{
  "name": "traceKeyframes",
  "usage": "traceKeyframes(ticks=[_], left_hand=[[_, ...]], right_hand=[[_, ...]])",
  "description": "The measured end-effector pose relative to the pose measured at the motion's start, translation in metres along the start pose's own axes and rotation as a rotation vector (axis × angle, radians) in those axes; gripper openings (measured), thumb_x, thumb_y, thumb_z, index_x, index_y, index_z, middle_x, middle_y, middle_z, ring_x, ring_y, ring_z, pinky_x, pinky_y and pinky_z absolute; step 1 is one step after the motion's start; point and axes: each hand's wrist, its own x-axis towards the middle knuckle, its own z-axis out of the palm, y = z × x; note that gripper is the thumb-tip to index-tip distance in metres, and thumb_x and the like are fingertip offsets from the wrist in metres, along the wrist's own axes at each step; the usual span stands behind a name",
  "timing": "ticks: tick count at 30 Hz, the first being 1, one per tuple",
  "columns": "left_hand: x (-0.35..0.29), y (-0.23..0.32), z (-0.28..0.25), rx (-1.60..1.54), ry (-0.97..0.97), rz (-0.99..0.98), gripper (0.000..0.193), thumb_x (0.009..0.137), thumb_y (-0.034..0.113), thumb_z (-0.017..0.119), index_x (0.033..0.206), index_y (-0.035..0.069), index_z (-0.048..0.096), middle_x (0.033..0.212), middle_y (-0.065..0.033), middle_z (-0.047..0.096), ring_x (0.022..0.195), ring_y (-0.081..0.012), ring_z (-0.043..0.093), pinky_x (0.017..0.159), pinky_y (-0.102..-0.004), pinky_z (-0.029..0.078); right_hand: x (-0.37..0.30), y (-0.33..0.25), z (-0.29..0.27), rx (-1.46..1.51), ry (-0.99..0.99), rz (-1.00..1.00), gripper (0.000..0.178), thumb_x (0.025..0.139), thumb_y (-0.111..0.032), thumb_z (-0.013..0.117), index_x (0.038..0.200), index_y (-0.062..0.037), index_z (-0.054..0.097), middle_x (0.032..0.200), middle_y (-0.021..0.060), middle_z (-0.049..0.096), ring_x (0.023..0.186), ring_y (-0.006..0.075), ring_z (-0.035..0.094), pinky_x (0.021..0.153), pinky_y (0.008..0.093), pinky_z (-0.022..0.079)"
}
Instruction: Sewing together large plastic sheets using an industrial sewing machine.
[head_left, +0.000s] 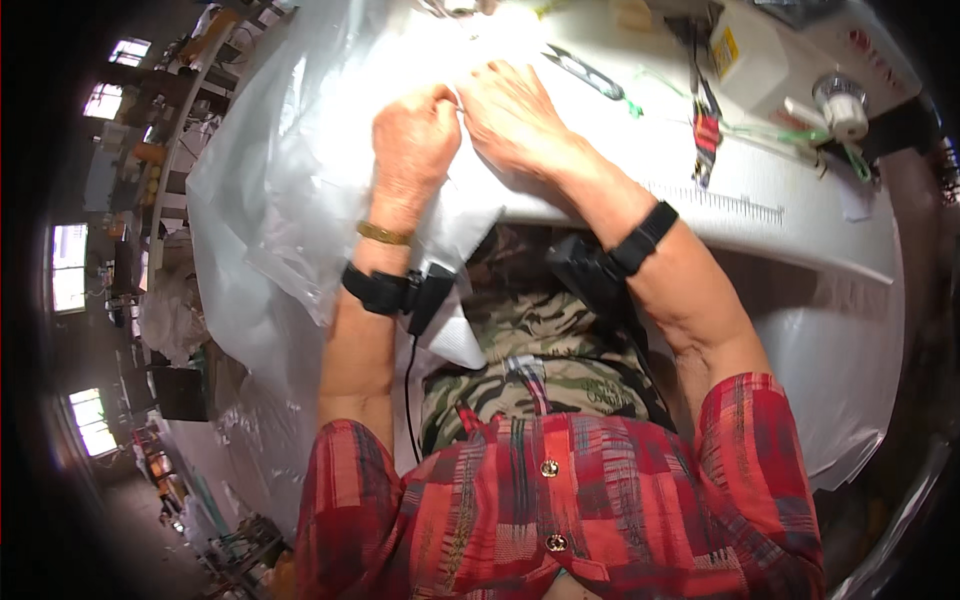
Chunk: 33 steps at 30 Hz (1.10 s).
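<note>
My left hand is closed in a pinch over the brightly lit work surface, thumb side toward the other hand. Close beside it on the right, my right hand has its fingers curled down. A small thin bit shows between the two hands, but glare and the fingers hide what they grip. White sheet material lies under my left wrist and hangs over the table's near edge. Just right of my right hand lies a pair of thread snips with a dark tip.
Clear plastic sheeting drapes over the left side. At the right stand a white machine body and a white thread spool. A red-and-black handled tool lies near a printed ruler scale. Green thread trails across the table.
</note>
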Motion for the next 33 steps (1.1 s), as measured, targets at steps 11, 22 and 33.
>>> traceKeyframes(ticks=[11,22,33], left_hand=[[-0.005,-0.038,-0.001,-0.037,0.015,0.102,0.022,0.09,0.015,0.055,0.095,0.004,0.073,0.066,-0.0111,0.065,0.058,-0.0174,0.062,0.059,-0.0321,0.049],[0.001,-0.048,0.026,0.027,-0.058,0.113,0.024,0.094,0.02,0.057,0.108,0.007,0.071,0.076,-0.0102,0.069,0.064,-0.0188,0.065,0.065,-0.0304,0.052],[-0.172,0.052,-0.134,-0.615,-0.291,-0.127,0.028,0.097,0.009,0.058,0.12,-0.005,0.064,0.107,-0.0179,0.072,0.1,-0.0222,0.068,0.087,-0.0324,0.052]], right_hand=[[-0.002,-0.021,-0.008,-0.035,-0.203,0.006,0.041,0.091,-0.02,0.055,0.127,-0.0012,0.052,0.127,0.0164,0.057,0.124,0.0279,0.05,0.107,0.042,0.035],[-0.043,0.045,0.027,0.138,-0.233,-0.247,0.057,0.097,-0.03,0.054,0.143,0.0001,0.04,0.146,0.0149,0.046,0.137,0.0239,0.042,0.115,0.0352,0.03],[-0.124,-0.038,-0.037,1.02,0.053,0.434,0.057,0.099,-0.028,0.059,0.144,0.0024,0.041,0.137,0.0164,0.054,0.118,0.0256,0.06,0.1,0.0339,0.045]])
